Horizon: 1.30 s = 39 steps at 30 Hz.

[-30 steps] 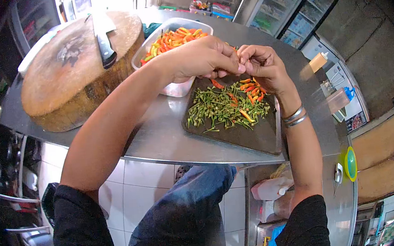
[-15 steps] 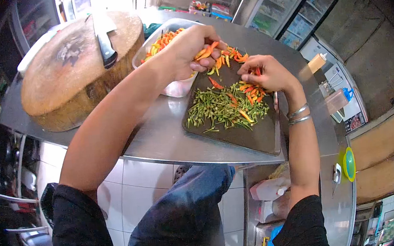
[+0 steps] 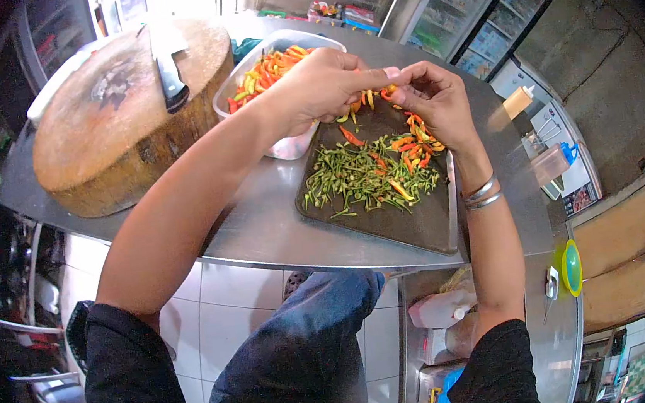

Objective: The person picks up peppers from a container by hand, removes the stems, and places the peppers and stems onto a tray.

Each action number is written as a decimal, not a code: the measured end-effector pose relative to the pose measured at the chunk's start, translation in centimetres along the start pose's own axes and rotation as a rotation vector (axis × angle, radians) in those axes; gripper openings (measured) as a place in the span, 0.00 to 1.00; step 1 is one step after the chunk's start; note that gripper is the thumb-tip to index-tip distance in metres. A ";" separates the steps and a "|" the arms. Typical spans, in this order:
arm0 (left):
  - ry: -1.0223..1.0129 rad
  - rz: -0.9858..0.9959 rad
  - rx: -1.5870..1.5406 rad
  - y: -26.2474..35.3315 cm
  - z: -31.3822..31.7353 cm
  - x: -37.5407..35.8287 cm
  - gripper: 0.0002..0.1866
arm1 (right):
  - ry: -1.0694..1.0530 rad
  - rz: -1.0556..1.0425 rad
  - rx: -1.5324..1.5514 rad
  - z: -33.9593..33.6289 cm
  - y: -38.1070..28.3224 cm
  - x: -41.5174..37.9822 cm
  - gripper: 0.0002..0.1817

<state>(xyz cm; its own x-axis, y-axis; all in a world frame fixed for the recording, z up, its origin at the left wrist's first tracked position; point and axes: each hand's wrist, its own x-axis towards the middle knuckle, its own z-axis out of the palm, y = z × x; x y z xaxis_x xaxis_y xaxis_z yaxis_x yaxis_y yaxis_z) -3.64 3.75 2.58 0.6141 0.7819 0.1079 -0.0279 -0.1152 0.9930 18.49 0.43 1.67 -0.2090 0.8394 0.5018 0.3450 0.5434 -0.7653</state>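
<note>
Both hands were found raised over the far part of the dark tray, fingertips meeting. The left hand was loosely curled, thumb and forefinger reaching forward; the right hand bent its fingers to the same point. What was pinched there, if anything, could not be told — orange showed at that spot but may have lain behind. The left palm was turned out of view.

Loose chillies lay along the tray's right side, with others at its far end. Green stems covered the middle, with a few chillies among them. More chillies were heaped in the plastic container, just left of the tray and partly hidden by the left arm.

In this report's judgement, the fingertip work was stem plucking. Good practice called for 1 hand to steady the pod lightly and the other to grip the stem close to the cap — a short twist, since a hard squeeze could split the flesh. Keeping pods off the stem pile would have spared re-sorting.
</note>
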 end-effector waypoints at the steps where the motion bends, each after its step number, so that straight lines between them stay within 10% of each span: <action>1: -0.011 0.014 0.053 -0.3 0.0 0.2 0.18 | -0.013 -0.010 -0.016 0.1 -0.1 0.0 0.10; 17: -0.027 -0.174 -0.436 -1.0 -1.8 1.6 0.11 | -0.708 0.519 -0.565 -6.1 0.0 -0.7 0.08; 20: -0.059 -0.176 -0.535 -1.2 -2.0 1.8 0.10 | -0.425 0.198 -0.467 -5.8 1.4 -0.5 0.09; 24: -0.028 -0.231 -0.741 -1.3 -2.6 1.7 0.08 | -0.287 0.263 -0.522 -6.4 1.0 -0.4 0.09; 39: 0.114 -0.224 -0.694 -1.2 -1.9 1.8 0.16 | -0.367 0.332 -0.807 -3.9 1.4 -0.5 0.17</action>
<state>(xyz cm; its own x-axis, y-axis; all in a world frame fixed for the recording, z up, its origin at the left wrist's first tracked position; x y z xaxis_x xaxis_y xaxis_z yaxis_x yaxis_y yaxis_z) -3.99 6.42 1.64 0.5791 0.8042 -0.1341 -0.4271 0.4394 0.7902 22.64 0.74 1.88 -0.2134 0.9759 0.0454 0.9386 0.2177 -0.2675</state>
